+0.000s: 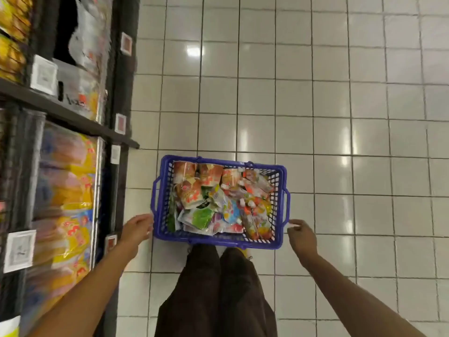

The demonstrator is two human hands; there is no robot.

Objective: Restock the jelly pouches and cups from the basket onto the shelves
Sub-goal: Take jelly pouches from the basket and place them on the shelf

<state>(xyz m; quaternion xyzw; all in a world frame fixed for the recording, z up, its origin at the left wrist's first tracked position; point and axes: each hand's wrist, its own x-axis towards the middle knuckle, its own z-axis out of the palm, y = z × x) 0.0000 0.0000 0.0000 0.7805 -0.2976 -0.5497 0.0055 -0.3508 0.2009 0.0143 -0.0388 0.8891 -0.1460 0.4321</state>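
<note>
A blue plastic basket (159,224) stands on the tiled floor in front of my feet. It is full of jelly cups (210,175) along its far side and colourful jelly pouches (206,216) nearer me. My left hand (136,228) is at the basket's left near corner, fingers curled, touching or almost touching the rim. My right hand (301,233) hovers at the right near corner, just below the right handle (287,205), fingers loosely bent. Neither hand holds an item.
Dark shelves (73,117) run along the left, stocked with yellow and clear snack bags (70,190) and white price tags (19,250). My dark trousers (216,293) are below the basket. White tiled floor (340,117) spreads to the right and beyond.
</note>
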